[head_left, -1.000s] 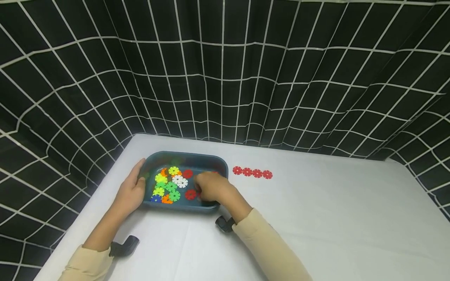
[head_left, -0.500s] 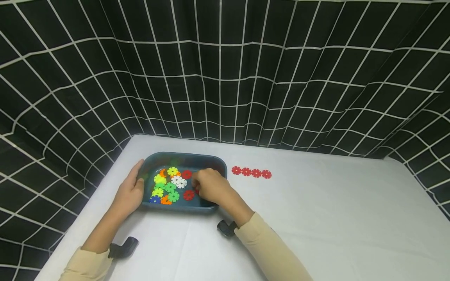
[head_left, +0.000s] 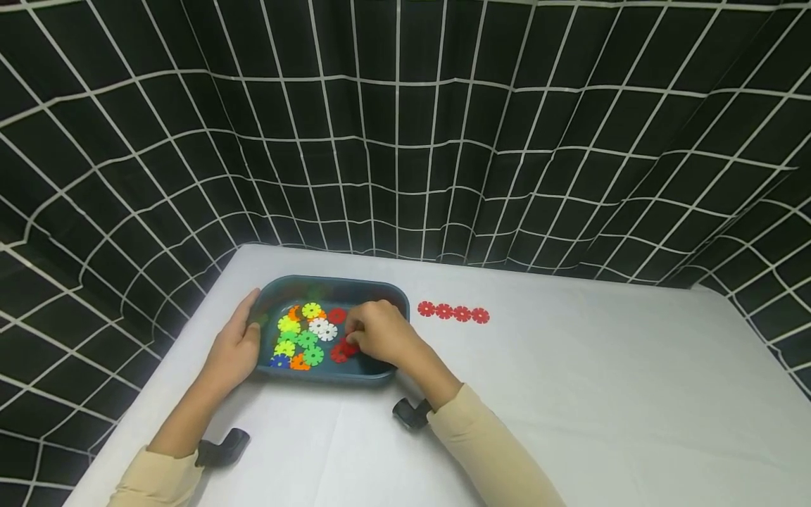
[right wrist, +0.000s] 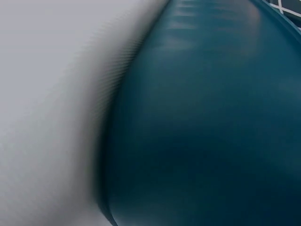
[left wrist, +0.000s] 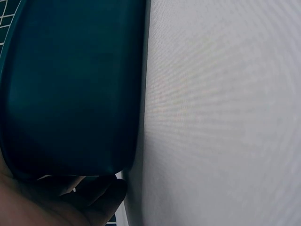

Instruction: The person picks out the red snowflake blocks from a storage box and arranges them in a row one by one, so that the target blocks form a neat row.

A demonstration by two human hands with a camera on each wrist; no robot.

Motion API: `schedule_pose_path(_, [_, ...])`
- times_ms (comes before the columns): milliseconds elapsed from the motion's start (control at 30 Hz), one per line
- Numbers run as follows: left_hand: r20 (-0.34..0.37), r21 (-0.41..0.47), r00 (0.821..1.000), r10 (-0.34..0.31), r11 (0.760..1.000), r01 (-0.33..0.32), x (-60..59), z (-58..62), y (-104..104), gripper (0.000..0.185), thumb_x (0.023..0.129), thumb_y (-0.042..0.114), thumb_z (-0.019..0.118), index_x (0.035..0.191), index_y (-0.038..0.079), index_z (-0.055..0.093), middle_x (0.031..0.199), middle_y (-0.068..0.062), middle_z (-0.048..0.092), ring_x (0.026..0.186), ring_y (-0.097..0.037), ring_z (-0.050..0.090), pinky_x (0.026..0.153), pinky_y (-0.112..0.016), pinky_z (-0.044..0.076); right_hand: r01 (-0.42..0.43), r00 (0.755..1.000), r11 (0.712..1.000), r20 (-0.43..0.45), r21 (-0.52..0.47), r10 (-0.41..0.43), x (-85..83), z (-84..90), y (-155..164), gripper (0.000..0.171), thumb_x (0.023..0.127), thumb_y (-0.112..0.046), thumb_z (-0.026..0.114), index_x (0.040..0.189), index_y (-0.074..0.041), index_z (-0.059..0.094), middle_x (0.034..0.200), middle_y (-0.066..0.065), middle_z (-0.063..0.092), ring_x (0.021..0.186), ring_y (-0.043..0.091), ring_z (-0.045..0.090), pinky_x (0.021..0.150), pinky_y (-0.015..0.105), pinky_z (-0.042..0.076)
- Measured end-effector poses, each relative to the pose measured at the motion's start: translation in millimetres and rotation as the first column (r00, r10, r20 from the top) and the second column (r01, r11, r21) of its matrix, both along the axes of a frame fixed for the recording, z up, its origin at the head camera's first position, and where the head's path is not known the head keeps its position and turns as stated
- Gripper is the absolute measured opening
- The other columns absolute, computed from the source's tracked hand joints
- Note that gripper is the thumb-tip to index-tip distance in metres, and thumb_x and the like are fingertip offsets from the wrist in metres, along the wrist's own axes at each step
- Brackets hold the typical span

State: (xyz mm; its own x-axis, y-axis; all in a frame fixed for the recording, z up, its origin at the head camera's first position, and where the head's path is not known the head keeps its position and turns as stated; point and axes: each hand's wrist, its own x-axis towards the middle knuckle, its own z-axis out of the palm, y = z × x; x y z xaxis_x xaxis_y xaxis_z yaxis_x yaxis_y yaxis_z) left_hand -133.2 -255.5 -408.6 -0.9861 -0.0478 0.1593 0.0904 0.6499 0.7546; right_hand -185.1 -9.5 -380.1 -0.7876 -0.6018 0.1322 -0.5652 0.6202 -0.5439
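My left hand (head_left: pixel 236 345) grips the left end of a dark teal plastic tub (head_left: pixel 329 377), thumb at the rim. In the left wrist view its fingers (left wrist: pixel 106 195) lie against the tub's end wall. Inside the tub, my right hand (head_left: pixel 380 331) pinches a red notched plastic disc (head_left: pixel 350 348), which overlaps another red disc (head_left: pixel 338 353) below it. A further red disc (head_left: pixel 337 316) lies by the fingertips. The right wrist view shows only the tub's outer wall (right wrist: pixel 197 108) and blurred white cloth, with the hand hidden.
Yellow, green, orange, blue and white discs (head_left: pixel 307 339) crowd the tub's left half. To its right, a row of several red discs (head_left: pixel 453 311) lies on the white tablecloth (head_left: pixel 602 366). A black curtain with a white grid (head_left: pixel 443 127) hangs behind the table.
The right hand's fingertips have lifted slightly, and a red disc now shows between them over the other one. The left hand has stayed on the tub.
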Motion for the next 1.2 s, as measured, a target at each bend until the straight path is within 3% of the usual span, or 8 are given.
schedule_pose_path(133, [0.004, 0.002, 1.000, -0.001, 1.000, 0.001, 0.1, -1.0, 1, 0.055, 0.094, 0.007, 0.029, 0.146, 0.014, 0.012, 0.147, -0.016, 0.017, 0.132, -0.039, 0.014, 0.102, -0.059, 0.015, 0.013, 0.999, 0.998, 0.048, -0.062, -0.010, -2.3, 1.4, 2, 0.004, 0.076, -0.009, 0.072, 0.077, -0.012, 0.070, 0.066, -0.010, 0.061, 0.061, 0.004, 0.053, 0.054, 0.015, 0.046])
schedule_pose_path(367, [0.003, -0.004, 1.000, -0.010, 1.000, 0.010, -2.5, 1.6, 1, 0.055, 0.095, 0.007, 0.029, 0.146, 0.015, 0.011, 0.147, -0.016, 0.016, 0.132, -0.038, 0.014, 0.102, -0.059, 0.016, 0.044, 0.998, 0.990, 0.049, -0.135, -0.038, -4.2, 7.2, 8, 0.006, 0.078, -0.007, 0.069, 0.078, -0.013, 0.070, 0.067, -0.010, 0.061, 0.061, 0.004, 0.054, 0.054, 0.016, 0.047])
schedule_pose_path(467, [0.008, -0.007, 1.000, -0.012, 1.000, 0.012, -3.2, 2.5, 1, 0.055, 0.095, 0.008, 0.028, 0.146, 0.015, 0.011, 0.148, -0.016, 0.016, 0.132, -0.039, 0.014, 0.102, -0.059, 0.016, 0.056, 0.994, 0.985, 0.097, -0.164, -0.041, -5.4, 9.3, 12, 0.006, 0.078, -0.007, 0.069, 0.078, -0.013, 0.069, 0.068, -0.009, 0.061, 0.058, 0.005, 0.056, 0.053, 0.018, 0.049])
schedule_pose_path(900, [0.010, 0.009, 1.000, -0.004, 1.000, 0.004, 2.2, 0.3, -1, 0.054, 0.095, 0.007, 0.029, 0.146, 0.013, 0.012, 0.148, -0.015, 0.015, 0.132, -0.038, 0.013, 0.103, -0.058, 0.015, 0.170, 0.949, 0.945, 0.304, -0.280, -0.081, -3.1, 15.6, 33, 0.004, 0.079, -0.008, 0.069, 0.078, -0.010, 0.065, 0.071, -0.001, 0.063, 0.059, 0.014, 0.063, 0.054, 0.022, 0.053])
schedule_pose_path(1200, [0.003, 0.003, 1.000, -0.005, 1.000, 0.005, 0.7, 0.1, 0, 0.054, 0.095, 0.007, 0.029, 0.146, 0.013, 0.012, 0.148, -0.016, 0.016, 0.132, -0.038, 0.013, 0.103, -0.058, 0.015, 0.214, 0.927, 0.914, 0.368, -0.346, -0.078, -6.9, 18.4, 54, 0.003, 0.080, -0.006, 0.067, 0.082, -0.007, 0.065, 0.073, 0.004, 0.064, 0.064, 0.024, 0.065, 0.061, 0.031, 0.055])
